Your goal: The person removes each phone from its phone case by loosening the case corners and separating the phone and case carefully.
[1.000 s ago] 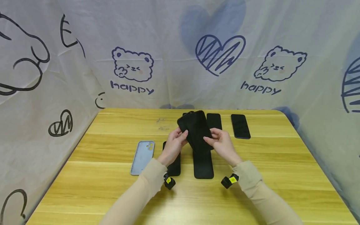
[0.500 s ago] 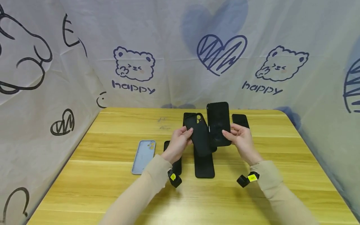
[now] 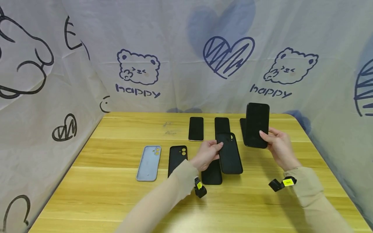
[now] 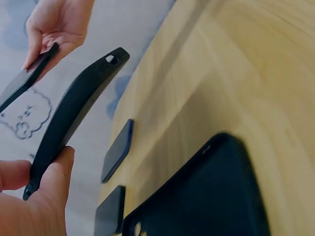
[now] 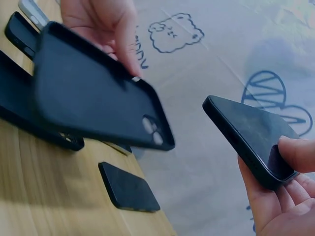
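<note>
My left hand (image 3: 207,154) pinches a black phone case (image 3: 230,155) by its left edge, thumb on the inner side. The case is tilted above the table, its open inside and camera cutout (image 5: 152,130) showing in the right wrist view. Farther right, my right hand (image 3: 278,145) holds a black phone (image 3: 257,124) upright, screen toward the head camera, thumb on the screen's lower right. The held case and phone are apart. Below the left hand lies another black case (image 3: 212,176), partly covered by the held one.
A light blue case (image 3: 148,163) and a black case (image 3: 177,157) lie at the left, the latter partly behind my left forearm. Along the back lie a left phone (image 3: 196,128), a middle phone (image 3: 222,124) and a right phone (image 3: 243,129). A printed cloth stands behind the wooden table (image 3: 116,136).
The phone and case, overlapping between both hands a second ago, have separated. My right hand has carried the phone right; my left has moved the case right and lower.
</note>
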Demonstrator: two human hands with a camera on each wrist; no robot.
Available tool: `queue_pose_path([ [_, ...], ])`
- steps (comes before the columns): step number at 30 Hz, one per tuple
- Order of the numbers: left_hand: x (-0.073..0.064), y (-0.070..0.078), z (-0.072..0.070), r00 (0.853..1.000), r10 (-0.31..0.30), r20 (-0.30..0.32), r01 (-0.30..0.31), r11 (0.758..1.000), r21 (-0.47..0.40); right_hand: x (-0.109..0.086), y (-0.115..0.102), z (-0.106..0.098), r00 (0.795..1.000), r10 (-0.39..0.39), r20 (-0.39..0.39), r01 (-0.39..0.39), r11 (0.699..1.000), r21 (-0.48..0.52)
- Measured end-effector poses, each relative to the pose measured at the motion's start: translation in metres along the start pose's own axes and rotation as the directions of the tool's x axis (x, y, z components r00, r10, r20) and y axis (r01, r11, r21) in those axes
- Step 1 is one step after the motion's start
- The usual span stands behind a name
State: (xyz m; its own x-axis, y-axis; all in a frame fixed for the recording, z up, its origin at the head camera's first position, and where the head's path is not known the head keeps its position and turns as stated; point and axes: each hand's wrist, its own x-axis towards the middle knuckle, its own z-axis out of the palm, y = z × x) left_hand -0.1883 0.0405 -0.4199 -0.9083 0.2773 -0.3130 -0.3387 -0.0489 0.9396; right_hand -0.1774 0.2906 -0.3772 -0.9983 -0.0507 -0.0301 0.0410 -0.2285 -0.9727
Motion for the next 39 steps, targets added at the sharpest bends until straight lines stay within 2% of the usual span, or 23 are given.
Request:
queue_pose_path([
  [5, 0.005, -0.009, 0.018, 0.996, -0.082, 0.038, 0.082, 0.997, 0.013, -0.001, 0.000, -0.012, 0.999, 0.022, -0.032, -0.021, 0.999, 0.026],
  [10, 0.007, -0.017, 0.030, 0.990, -0.122, 0.075, 0.119, 0.992, 0.035, -0.001, 0.001, -0.017, 0.999, 0.036, -0.034, -0.035, 0.999, 0.039],
  [13, 0.008, -0.021, 0.035, 0.990, -0.126, 0.059, 0.121, 0.989, 0.083, -0.001, 0.002, -0.019, 0.998, 0.048, -0.035, -0.046, 0.998, 0.047],
  [18, 0.009, -0.026, 0.042, 0.991, -0.134, -0.010, 0.134, 0.979, 0.156, 0.000, 0.005, -0.021, 0.998, 0.064, -0.029, -0.062, 0.996, 0.068],
  [21, 0.010, -0.028, 0.044, 0.991, -0.128, -0.029, 0.131, 0.976, 0.176, 0.001, 0.007, -0.022, 0.997, 0.067, -0.030, -0.066, 0.996, 0.061],
  [25, 0.009, -0.030, 0.043, 0.991, -0.127, -0.029, 0.130, 0.979, 0.157, 0.002, 0.010, -0.023, 0.996, 0.076, -0.036, -0.074, 0.996, 0.053],
  [32, -0.002, -0.028, 0.042, 0.990, -0.132, -0.050, 0.139, 0.975, 0.173, 0.003, 0.014, -0.025, 0.994, 0.082, -0.067, -0.080, 0.997, 0.022],
  [35, -0.007, -0.026, 0.040, 0.990, -0.135, -0.035, 0.139, 0.973, 0.186, 0.004, 0.015, -0.027, 0.992, 0.086, -0.091, -0.087, 0.996, 0.000],
  [39, -0.011, -0.025, 0.036, 0.988, -0.155, 0.025, 0.149, 0.975, 0.167, 0.005, 0.017, -0.031, 0.987, 0.097, -0.126, -0.100, 0.995, -0.020],
])
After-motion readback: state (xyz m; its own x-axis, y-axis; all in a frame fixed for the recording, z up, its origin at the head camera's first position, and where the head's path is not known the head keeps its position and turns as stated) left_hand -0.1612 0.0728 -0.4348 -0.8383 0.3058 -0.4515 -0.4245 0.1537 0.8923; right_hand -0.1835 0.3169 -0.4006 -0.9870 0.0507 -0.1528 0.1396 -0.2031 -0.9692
